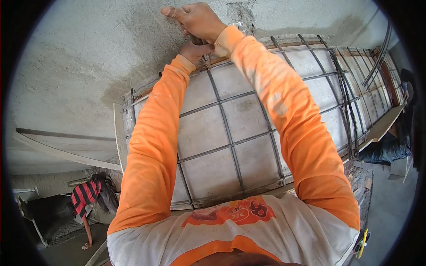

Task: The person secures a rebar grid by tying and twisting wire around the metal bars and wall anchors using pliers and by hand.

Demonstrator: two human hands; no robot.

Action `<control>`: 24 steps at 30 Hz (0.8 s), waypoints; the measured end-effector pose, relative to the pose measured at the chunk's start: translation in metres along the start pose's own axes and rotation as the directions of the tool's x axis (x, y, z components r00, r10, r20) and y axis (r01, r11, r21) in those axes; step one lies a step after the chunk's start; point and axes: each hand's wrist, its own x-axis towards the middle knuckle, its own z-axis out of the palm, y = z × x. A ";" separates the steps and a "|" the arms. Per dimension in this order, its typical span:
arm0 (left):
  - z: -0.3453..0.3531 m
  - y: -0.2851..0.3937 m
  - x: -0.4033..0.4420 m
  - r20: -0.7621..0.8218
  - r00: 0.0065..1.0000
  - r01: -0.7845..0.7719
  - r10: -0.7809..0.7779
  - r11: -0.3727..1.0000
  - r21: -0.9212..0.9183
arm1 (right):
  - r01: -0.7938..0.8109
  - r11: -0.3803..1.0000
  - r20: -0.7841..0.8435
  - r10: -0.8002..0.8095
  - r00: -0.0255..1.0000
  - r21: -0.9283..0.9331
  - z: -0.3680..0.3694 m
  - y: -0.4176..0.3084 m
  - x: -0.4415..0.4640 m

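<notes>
At the top of the head view, both hands meet against the grey concrete wall, just above the upper edge of a rebar grid (230, 144). My right hand (197, 21) is closed, its thumb pointing left, around a dark object that I cannot identify. Just below it, my left hand (193, 50) is closed too, and the right wrist partly covers it. What its fingers grip is hidden. A grid bar rises to a spot right beside the left hand, where thin wire-like strands show. Pale flat panels (208, 175) lie behind the bars.
Loose dark bars (344, 97) hang bundled over the grid's right side. A board (382, 126) juts out at right, near a person's jeans (386, 150). At lower left, a person in a striped shirt (86, 197) bends down. A curved pale strip (66, 148) spans the left.
</notes>
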 end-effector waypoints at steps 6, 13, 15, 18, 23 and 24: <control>0.041 -0.018 -0.012 -0.491 0.847 0.035 0.205 0.900 0.435 | -0.058 0.991 -0.723 -0.045 0.689 -0.117 0.052 0.004 -0.017; 0.004 0.027 -0.013 -0.021 0.942 0.335 -0.335 0.942 -0.013 | 0.205 0.947 0.123 -0.241 0.963 0.247 -0.010 0.017 -0.014; 0.003 0.027 -0.006 0.126 0.942 0.298 -0.312 0.947 0.119 | 0.133 0.952 0.145 -0.177 0.973 0.275 -0.015 0.021 -0.012; 0.001 0.015 -0.002 0.026 0.974 0.210 -0.225 0.939 0.272 | 0.079 0.966 -0.055 -0.068 0.996 0.245 -0.003 0.025 -0.015; 0.018 -0.045 -0.006 -0.385 0.818 -0.245 0.428 0.864 0.440 | -0.028 0.999 -0.773 0.033 0.633 0.019 0.050 0.004 -0.021; 0.013 -0.050 -0.005 -0.419 0.835 -0.180 0.356 0.897 0.403 | -0.018 0.989 -0.736 -0.098 0.670 -0.148 0.060 0.009 -0.017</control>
